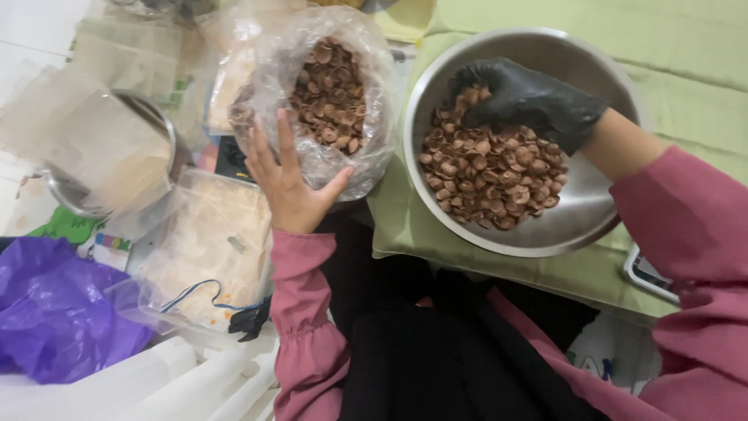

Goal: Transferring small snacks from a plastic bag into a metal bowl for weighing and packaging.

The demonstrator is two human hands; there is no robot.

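Left hand: the bare left hand (287, 181) is open, fingers spread, palm pressed flat against the near wall of the clear plastic bag (312, 168); it closes on nothing.
Right hand: the right hand (530, 97), in a black glove, reaches down into the steel bowl (580, 210) with its fingers curled over the far part of the pile; whether it grips any pieces cannot be told.
Brown pieces: small round brown slices (491, 173) lie heaped in the bowl bottom, directly under and in front of the gloved fingers; a second heap (331, 93) fills the open mouth of the plastic bag, just beyond the bare fingertips.
Bag and bowl: they stand side by side, the bag's right wall just beside the bowl rim.
Edges: the near bowl rim overhangs the front edge of the green cloth (701, 93); a flat device with a white rim (647, 273) lies by the right sleeve.
Open room: bare green cloth extends right of and beyond the bowl.
Left side: crowded with clear packets (210, 249), a purple bag (54, 308) and a second metal bowl (86, 199) partly covered by packets.
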